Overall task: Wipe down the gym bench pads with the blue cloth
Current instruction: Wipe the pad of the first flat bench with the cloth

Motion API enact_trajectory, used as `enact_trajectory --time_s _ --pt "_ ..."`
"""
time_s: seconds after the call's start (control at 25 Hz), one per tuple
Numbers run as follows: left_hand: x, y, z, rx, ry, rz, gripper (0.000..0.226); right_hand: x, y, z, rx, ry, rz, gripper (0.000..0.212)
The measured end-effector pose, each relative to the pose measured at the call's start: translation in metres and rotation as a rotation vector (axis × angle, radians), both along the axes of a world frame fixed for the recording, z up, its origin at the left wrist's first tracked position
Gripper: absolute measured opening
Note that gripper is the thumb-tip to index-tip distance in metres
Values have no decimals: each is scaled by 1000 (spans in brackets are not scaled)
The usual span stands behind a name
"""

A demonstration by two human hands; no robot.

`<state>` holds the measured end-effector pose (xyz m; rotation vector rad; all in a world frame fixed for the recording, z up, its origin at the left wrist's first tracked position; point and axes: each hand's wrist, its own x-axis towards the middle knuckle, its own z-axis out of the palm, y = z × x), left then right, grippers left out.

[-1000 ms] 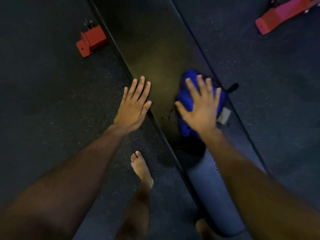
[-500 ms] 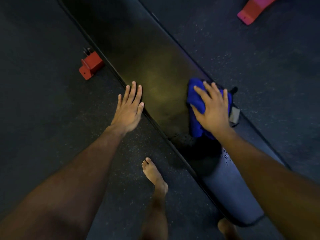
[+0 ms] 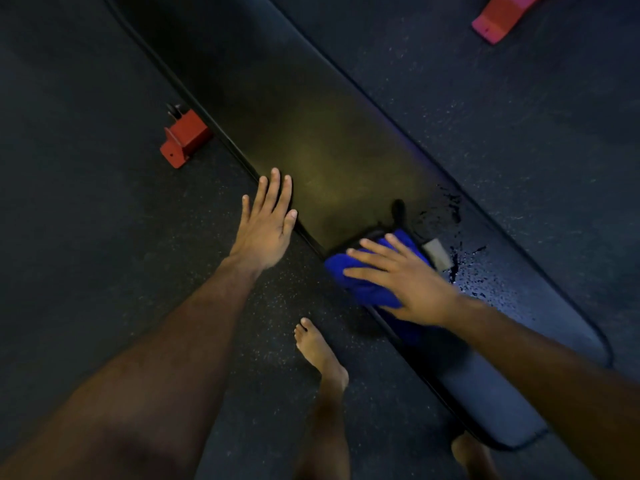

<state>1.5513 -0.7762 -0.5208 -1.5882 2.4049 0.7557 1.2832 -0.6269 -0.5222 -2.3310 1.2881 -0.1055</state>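
The blue cloth lies bunched at the near-left edge of the long black bench pad, about where the darker far stretch gives way to the greyer near stretch, and part of it droops over the side.

Going from the left: a red steel foot of the frame sticks out on the speckled rubber floor, just beside the pad's left edge. Next comes the left hand, fingers straight and spread, holding nothing; its fingertips reach the pad's rim, though I can't tell whether it presses there or only hovers. Below it a bare foot stands on the floor. Then the right hand, flat on top of the cloth with fingers splayed, pressing rather than gripping. A pale tag pokes out from the cloth's far-right side. Just right of that, wet droplets glisten on the vinyl. Far right at the top, another red foot.

I'd judge the cloth soft, light and limp, likely damp, so it should crumple if pinched at a corner; a flat palm across its middle looks the best hold. The wet vinyl seems slick, so the cloth could skid off the edge.
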Motion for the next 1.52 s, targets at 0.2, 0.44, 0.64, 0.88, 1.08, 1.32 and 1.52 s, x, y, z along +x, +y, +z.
enact_trajectory --time_s 0.2,0.44,0.64,0.88,1.08,1.32,1.52 --pt "-1 1 3 29 -7 -16 61 -35 -35 4 -10 -95 -462 75" --pt "-19 -9 80 260 -7 -53 74 33 -29 77 463 -408 -422 45" --pt "-27 34 191 575 409 -46 78 18 -7 205 394 -749 -781 18" --pt "-46 59 303 401 378 -281 38 -2 59 334 387 -833 -919 21" --pt "-89 106 372 412 326 -648 62 -14 109 392 324 -616 -805 22" --pt "-124 158 379 496 490 -460 30 -12 189 376 85 -748 -1552 53" --pt "-126 157 353 426 280 -583 53 99 172 339 130 -1504 -2094 51"
